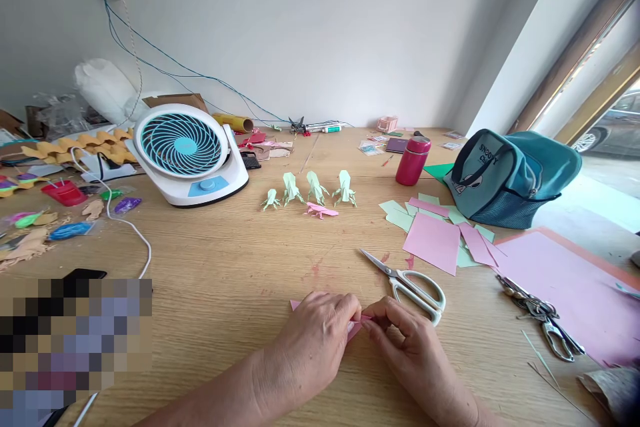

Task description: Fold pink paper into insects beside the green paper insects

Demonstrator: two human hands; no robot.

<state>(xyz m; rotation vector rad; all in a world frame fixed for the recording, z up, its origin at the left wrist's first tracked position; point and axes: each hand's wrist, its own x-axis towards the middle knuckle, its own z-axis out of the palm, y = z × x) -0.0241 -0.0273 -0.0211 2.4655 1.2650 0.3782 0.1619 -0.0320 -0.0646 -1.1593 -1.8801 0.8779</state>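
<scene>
Both my hands meet over the wooden table (225, 320) near its front. My left hand (317, 337) is closed on a folded piece of pink paper (355, 329), mostly hidden beneath the fingers, with one pointed corner showing at the left. Thumb and forefinger of my right hand (405, 343) pinch the paper's other end. Just beyond the right hand lie scissors (405, 280) with white handles, blades pointing away to the left. Farther back stand several pale green folded-paper insects (345, 188) and one pink paper insect (321, 211).
Pink and green paper pieces (431, 240) lie at the right, by a teal bag (510, 177) and a red flask (413, 160). Keys (540, 313) rest on a large pink sheet (590, 293). A white fan (187, 153) stands back left, near a white cable (133, 227).
</scene>
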